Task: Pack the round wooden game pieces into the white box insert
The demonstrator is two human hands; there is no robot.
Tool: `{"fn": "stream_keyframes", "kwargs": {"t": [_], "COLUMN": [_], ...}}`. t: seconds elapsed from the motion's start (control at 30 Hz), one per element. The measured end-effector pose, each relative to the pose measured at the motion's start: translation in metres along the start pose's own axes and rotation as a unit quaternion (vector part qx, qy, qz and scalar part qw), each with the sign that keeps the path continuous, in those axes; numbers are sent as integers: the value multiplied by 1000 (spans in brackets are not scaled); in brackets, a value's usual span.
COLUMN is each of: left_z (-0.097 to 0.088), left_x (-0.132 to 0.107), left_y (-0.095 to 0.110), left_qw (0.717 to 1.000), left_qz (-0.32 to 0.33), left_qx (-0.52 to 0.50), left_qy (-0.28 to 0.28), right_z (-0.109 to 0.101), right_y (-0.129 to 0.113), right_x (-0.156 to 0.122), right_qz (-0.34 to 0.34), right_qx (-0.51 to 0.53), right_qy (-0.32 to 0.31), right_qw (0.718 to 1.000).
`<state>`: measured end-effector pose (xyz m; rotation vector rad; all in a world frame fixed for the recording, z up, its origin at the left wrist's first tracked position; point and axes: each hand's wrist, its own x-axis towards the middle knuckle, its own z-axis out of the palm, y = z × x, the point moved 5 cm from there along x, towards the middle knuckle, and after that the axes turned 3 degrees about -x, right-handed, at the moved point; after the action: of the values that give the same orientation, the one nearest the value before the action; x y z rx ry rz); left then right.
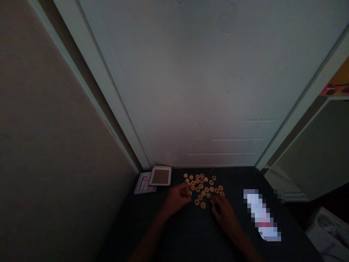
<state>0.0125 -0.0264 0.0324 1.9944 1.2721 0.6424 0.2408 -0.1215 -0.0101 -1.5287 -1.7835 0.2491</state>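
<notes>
Many round, pale wooden Chinese chess pieces (201,186) lie loosely spread on the dark table, some showing red or dark marks and others plain faces. My left hand (177,197) is at the left edge of the spread, its thumb and index finger curled around a plain piece (189,193). At the near right side, my right hand (222,209) bends its fingers down, with a piece (212,200) at the fingertips. The dim light hides how firmly either hand grips.
A white-rimmed box or lid (169,177) with a brown inside overlaps a white tray (137,188) with pink marks at the back left. A blurred-out bright object (260,214) lies on the right of the dark table (191,240). A white panel (163,91) rises behind; a wall (54,145) stands left.
</notes>
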Motion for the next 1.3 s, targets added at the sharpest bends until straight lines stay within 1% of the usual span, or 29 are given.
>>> {"fn": "stream_keyframes", "kwargs": {"t": [0.2, 0.37, 0.53, 0.8, 1.03, 1.17, 1.3], "left_z": [-18, -22, -20, -18, -16, -12, -3], "left_x": [-18, -29, -35, -34, -36, -36, -40], "left_y": [-19, -27, -31, -34, -36, -39, -39], "left_qw": [1000, 999, 999, 994, 990, 987, 983], "left_qz": [20, 27, 30, 38, 61, 71, 98], "left_qx": [-4, 11, 35, 97, 123, 141, 154], "left_qy": [18, 17, 10, 21, 22, 27, 20], "right_z": [2, 4, 6, 9, 5, 3, 8], "right_y": [-8, -9, -8, -8, -10, -10, -5], "right_x": [0, 2, 1, -2, -2, -3, -6], "right_qz": [-4, -3, -1, 3, 1, 4, 9], "right_qx": [15, 28, 32, 22, 16, 12, 2], "right_qy": [-23, -29, -31, -37, -31, -23, -24], "right_qw": [1000, 999, 999, 999, 999, 1000, 1000]}}
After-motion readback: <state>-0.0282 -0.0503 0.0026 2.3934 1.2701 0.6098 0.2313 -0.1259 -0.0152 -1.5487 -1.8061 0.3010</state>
